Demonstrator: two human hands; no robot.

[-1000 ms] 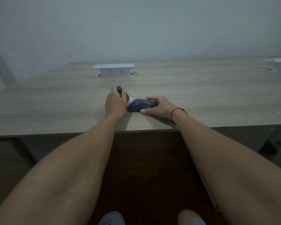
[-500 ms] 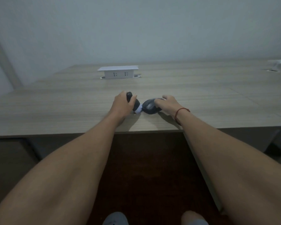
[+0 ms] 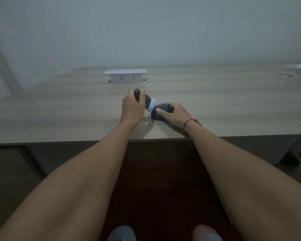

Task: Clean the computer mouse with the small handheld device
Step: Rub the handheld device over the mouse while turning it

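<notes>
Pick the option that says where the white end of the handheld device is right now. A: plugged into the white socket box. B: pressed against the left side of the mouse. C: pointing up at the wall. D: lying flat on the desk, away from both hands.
B: the left hand holds the handheld device angled down, its white end against the left side of the mouse, which the right hand steadies on the desk.

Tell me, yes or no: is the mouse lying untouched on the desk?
No, the right hand holds the dark mouse on the desk while the left hand presses the device's white tip to it.
</notes>
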